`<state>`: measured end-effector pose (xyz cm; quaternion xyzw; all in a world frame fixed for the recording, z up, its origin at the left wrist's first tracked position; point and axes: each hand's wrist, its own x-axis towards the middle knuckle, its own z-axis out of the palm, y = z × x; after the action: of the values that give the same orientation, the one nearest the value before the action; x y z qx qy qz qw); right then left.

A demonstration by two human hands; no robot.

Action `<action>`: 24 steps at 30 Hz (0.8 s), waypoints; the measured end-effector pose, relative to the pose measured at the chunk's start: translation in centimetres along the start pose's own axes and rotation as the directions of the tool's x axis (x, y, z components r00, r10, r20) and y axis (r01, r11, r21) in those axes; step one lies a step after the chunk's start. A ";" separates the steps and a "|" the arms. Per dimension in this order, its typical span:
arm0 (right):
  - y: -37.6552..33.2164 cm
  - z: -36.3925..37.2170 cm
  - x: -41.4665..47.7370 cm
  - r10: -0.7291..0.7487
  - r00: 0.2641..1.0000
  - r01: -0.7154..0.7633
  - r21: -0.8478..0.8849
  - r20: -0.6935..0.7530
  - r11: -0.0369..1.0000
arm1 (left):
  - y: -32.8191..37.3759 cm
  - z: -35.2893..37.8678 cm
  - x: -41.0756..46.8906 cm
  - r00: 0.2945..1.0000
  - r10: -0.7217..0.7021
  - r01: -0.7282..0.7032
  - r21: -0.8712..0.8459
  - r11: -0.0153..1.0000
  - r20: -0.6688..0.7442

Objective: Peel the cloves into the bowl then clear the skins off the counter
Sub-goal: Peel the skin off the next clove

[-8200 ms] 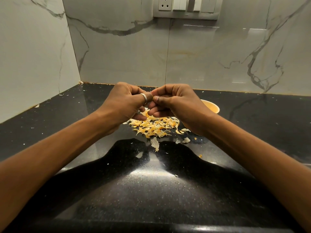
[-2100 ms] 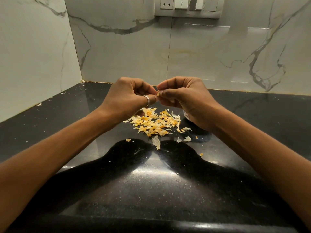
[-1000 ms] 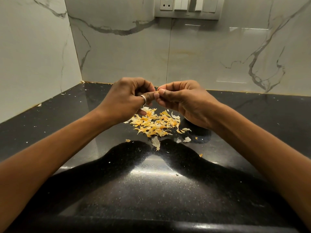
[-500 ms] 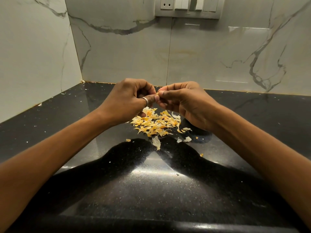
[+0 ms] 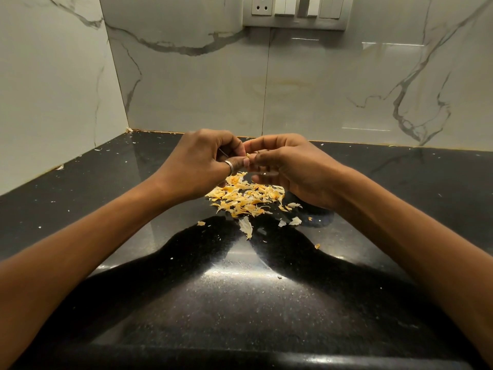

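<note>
My left hand, a ring on its thumb, and my right hand meet fingertip to fingertip above the black counter. Between them they pinch a small garlic clove, of which only a pale tip shows. Right below the hands lies a pile of orange-yellow garlic skins. A few paler skin flakes lie loose in front of the pile. The bowl is hidden behind my right hand.
Marble-patterned walls close off the counter at the back and the left. A socket and switch panel sits high on the back wall. Tiny white crumbs dot the counter at the left. The counter's front edge runs along the bottom.
Both hands have stayed over the skin pile, fingers working at the clove. My right hand's lower fingers have spread a little. The pile looks the same.
</note>
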<state>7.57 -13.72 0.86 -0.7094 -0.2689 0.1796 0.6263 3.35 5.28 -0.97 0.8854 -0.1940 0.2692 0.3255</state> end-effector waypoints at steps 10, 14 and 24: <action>0.4 0.0 0.3 0.005 1.000 -0.005 -0.003 -0.002 1.000 | -0.1 0.0 0.1 0.998 0.040 -0.036 0.081 0.996 -0.038; 0.4 -0.1 0.5 -0.022 1.000 0.022 -0.025 -0.008 0.999 | 0.0 0.0 0.0 0.999 0.038 -0.034 0.094 0.995 -0.039; 0.3 -0.1 0.2 -0.119 0.988 0.100 -0.184 -0.097 0.978 | 0.5 -0.2 -0.1 0.996 -0.010 0.021 0.127 0.992 -0.090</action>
<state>7.79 -13.69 0.57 -0.7554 -0.2885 0.0815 0.5827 2.93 5.03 -0.65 0.8930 -0.1547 0.3176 0.2786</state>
